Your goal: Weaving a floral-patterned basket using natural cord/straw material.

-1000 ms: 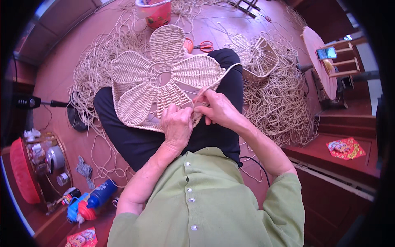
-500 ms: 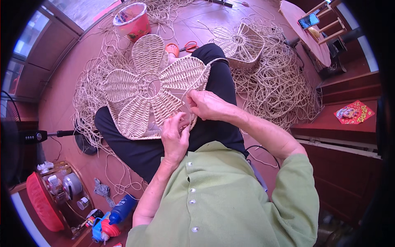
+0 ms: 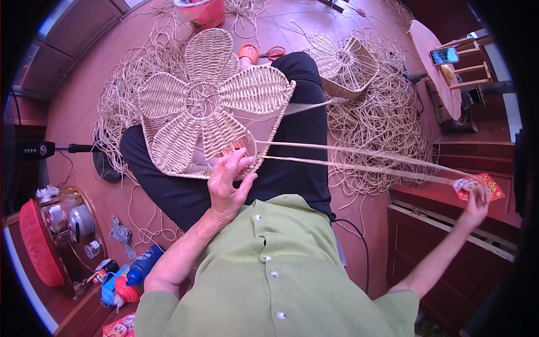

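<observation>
A flower-shaped woven cord basket point(image 3: 216, 126) lies across my lap, its petals closely woven around an open ring in the centre. My left hand point(image 3: 227, 185) is at the near petal, fingertips against its lower end and thumb held apart. Far out to the right, my right hand point(image 3: 476, 206) is closed on a pale cord point(image 3: 359, 157). Two taut strands of it run from the near petal to that hand, blurred toward the right. Another blurred strand crosses my right thigh. What lies under the left fingertips is partly hidden.
Loose cord heaps point(image 3: 382, 135) lie on both sides of my legs. A second woven piece point(image 3: 342, 62) rests on the right heap. Orange-handled scissors point(image 3: 273, 53) and a red bucket point(image 3: 205, 19) are beyond. A phone point(image 3: 444, 55) stands by a round wooden board point(image 3: 429, 67).
My right hand has swung from the petal far out to the right, drawing the cord into long strands. My left hand stays at the basket, its fingers less bunched.
</observation>
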`<act>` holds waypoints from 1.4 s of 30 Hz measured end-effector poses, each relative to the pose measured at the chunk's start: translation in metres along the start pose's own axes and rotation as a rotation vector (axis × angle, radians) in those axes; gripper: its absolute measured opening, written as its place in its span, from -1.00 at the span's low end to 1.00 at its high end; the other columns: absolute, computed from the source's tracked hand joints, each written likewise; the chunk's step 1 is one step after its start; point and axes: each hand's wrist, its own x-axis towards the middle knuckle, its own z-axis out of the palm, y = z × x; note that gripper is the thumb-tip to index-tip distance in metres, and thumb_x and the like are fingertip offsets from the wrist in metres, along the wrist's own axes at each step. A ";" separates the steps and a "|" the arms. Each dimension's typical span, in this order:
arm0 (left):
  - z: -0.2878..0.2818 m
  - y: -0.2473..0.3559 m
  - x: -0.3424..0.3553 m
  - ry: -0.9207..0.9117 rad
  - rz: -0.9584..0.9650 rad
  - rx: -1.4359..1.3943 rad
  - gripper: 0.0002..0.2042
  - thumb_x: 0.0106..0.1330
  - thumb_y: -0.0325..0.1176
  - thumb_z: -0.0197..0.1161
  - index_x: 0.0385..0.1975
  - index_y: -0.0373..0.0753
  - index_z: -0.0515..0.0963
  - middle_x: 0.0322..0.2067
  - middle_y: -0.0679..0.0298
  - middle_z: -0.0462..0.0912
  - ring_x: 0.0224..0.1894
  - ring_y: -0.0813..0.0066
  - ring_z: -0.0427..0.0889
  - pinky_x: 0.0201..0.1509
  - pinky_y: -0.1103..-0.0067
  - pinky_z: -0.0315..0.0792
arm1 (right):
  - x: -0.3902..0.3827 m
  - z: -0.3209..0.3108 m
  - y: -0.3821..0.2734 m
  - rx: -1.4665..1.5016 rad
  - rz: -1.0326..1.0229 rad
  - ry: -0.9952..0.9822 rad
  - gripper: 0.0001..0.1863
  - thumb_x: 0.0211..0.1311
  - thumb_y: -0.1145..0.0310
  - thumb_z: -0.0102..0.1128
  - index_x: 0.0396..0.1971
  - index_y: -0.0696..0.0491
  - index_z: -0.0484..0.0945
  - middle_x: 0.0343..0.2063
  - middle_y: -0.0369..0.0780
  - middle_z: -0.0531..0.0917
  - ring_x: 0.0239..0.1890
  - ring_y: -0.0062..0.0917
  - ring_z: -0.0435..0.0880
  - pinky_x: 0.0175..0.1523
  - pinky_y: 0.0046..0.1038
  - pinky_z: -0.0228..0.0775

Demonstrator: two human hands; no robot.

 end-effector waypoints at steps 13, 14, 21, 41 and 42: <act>0.000 0.010 -0.004 0.041 -0.280 -0.115 -0.25 0.01 -0.68 0.44 0.30 -0.20 0.37 -0.18 0.21 0.73 -0.09 0.52 0.67 0.08 0.55 0.53 | -0.153 0.156 0.388 -1.704 0.055 -0.826 -0.59 0.32 0.30 0.28 0.13 0.09 0.58 0.06 -0.11 0.68 0.06 -0.45 0.66 0.17 -0.39 0.45; 0.001 0.010 -0.004 0.037 -0.303 -0.128 -0.23 0.00 -0.68 0.44 0.32 -0.19 0.35 -0.22 0.23 0.74 -0.11 0.56 0.66 0.05 0.57 0.54 | -0.188 0.168 0.418 -1.493 0.387 -0.974 -0.59 0.27 0.26 0.35 0.09 0.08 0.60 0.01 -0.11 0.68 0.03 -0.40 0.69 0.13 -0.37 0.48; 0.002 0.010 -0.001 0.084 -0.301 -0.135 -0.12 -0.01 -0.66 0.46 0.42 -0.21 0.24 -0.29 0.25 0.73 -0.19 0.53 0.69 -0.02 0.57 0.58 | -0.191 0.160 0.413 -1.493 0.447 -1.169 -0.78 0.37 0.32 0.24 -0.40 0.17 0.64 -0.53 -0.34 0.56 -0.42 -0.59 0.52 -0.24 -0.46 0.40; 0.000 0.006 -0.002 -0.015 -0.200 -0.019 -0.11 0.00 -0.63 0.43 0.43 -0.30 0.18 -0.33 0.26 0.74 -0.23 0.30 0.65 0.00 0.41 0.54 | -0.042 0.110 0.332 -1.439 -0.710 -0.623 -0.78 0.41 0.28 0.26 -0.25 0.16 0.68 -0.24 -0.24 0.68 -0.25 -0.53 0.63 -0.18 -0.46 0.52; 0.000 0.009 0.000 -0.012 -0.196 -0.026 -0.11 0.00 -0.63 0.43 0.43 -0.30 0.18 -0.33 0.26 0.74 -0.23 0.30 0.65 0.00 0.41 0.54 | -0.006 0.100 0.291 -1.220 -0.414 -0.124 -0.78 0.44 0.28 0.23 -0.20 0.15 0.65 -0.24 -0.23 0.68 -0.24 -0.61 0.65 -0.18 -0.55 0.56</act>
